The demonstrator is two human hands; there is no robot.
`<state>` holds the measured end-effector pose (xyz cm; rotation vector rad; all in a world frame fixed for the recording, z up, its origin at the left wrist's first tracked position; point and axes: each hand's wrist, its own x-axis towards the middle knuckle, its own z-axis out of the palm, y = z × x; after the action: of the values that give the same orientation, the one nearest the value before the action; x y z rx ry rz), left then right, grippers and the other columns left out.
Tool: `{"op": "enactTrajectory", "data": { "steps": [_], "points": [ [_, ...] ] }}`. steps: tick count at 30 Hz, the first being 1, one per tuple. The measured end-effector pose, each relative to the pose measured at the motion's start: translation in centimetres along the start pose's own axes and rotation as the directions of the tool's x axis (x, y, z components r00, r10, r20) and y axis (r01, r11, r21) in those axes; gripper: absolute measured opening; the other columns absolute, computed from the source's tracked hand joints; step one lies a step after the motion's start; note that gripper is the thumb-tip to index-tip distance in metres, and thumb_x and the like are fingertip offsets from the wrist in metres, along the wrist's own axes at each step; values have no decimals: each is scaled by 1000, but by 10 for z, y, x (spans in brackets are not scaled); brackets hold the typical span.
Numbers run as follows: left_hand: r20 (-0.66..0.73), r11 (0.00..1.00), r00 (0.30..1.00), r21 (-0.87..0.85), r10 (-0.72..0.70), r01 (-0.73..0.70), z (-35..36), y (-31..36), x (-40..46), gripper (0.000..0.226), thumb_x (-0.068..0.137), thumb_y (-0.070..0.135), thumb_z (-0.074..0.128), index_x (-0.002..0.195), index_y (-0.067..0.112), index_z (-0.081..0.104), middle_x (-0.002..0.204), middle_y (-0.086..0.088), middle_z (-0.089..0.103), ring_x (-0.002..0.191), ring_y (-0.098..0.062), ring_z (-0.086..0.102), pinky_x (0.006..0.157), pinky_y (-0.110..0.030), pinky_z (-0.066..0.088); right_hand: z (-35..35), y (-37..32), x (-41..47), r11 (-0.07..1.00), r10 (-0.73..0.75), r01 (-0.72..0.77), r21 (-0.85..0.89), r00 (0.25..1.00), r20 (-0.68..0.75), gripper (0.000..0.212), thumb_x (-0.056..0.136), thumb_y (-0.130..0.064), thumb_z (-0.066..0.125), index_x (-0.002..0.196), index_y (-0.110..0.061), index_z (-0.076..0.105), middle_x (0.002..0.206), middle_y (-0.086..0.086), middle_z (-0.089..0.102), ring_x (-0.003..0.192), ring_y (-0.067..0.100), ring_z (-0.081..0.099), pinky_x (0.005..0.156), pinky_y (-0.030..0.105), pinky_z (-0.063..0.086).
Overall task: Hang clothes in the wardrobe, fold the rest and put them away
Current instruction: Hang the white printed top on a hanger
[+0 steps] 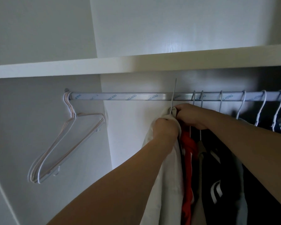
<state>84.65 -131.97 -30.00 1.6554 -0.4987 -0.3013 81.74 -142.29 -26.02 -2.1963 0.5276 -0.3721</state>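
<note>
A white garment (167, 176) hangs on a thin hanger whose hook (173, 93) rises in front of the wardrobe rod (120, 96); whether the hook sits over the rod I cannot tell. My left hand (165, 129) grips the garment's shoulder just below the neck. My right hand (191, 115) holds the collar at the hanger's neck. To the right hang a red garment (187, 159) and dark clothes (225, 168) on several white hangers.
Several bare hangers (62, 143) hang bunched at the rod's left end, close to the wardrobe's side wall. A white shelf (104, 65) runs just above the rod. The stretch of rod between the bare hangers and the white garment holds nothing.
</note>
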Motion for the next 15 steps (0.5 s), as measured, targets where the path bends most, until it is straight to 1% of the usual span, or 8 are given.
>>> {"op": "enactTrajectory", "data": {
  "steps": [2,4,7,10,12,13,14,15],
  "points": [
    [35,999,999,27,38,-39,8,-9,1,33,98,9,39,121,-2,59,78,-2,55,73,-17,54,64,-22,45,-2,8,2,994,46,-46,-96,999,-3,17,88,-2,50,92,-5,66,98,20,66,82,29,60,70,37,50],
    [92,993,993,86,67,-75,13,-19,0,32,100,10,38,121,4,60,88,-1,57,79,-16,56,64,-15,43,-2,14,1,972,81,-82,-222,997,-15,14,87,-3,51,81,-8,62,87,18,63,74,25,57,63,33,47],
    [104,980,988,148,115,-129,14,-28,-3,29,98,11,38,114,10,62,73,6,53,65,-8,50,61,-18,39,-1,17,0,949,95,-103,-298,995,-42,25,86,2,46,65,-12,48,68,9,47,60,17,41,50,25,31],
    [162,964,976,198,147,-178,18,-30,-2,26,95,5,37,99,9,63,71,3,53,65,-11,50,60,-19,42,-4,18,-2,941,97,-108,-320,994,-50,24,85,4,46,65,-10,47,67,9,45,59,17,39,50,24,29],
    [222,944,959,237,177,-229,17,-28,-3,22,94,4,37,86,8,58,68,3,49,59,-7,48,51,-10,39,-5,19,-7,932,93,-105,-347,994,-49,25,88,2,46,66,-10,49,67,8,47,59,16,41,49,23,28],
    [277,944,938,197,207,-266,16,-26,-6,19,93,5,38,83,7,54,68,2,46,56,-2,49,49,-8,40,-5,18,-10,925,90,-103,-366,995,-53,24,89,2,46,69,-9,53,68,7,48,59,15,42,48,22,29],
    [349,942,904,133,246,-308,13,-24,-8,13,89,9,40,85,6,53,70,0,46,56,1,53,52,-6,41,-4,16,-12,920,79,-94,-380,995,-53,20,89,2,46,75,-6,58,70,8,52,61,16,45,48,22,30],
    [392,935,877,101,278,-341,13,-27,-6,16,84,15,42,90,5,54,73,-3,50,61,5,57,59,-6,43,-3,14,-15,918,62,-77,-389,997,-50,17,89,1,47,86,-2,63,77,9,57,67,18,51,50,23,36]
  ]
}}
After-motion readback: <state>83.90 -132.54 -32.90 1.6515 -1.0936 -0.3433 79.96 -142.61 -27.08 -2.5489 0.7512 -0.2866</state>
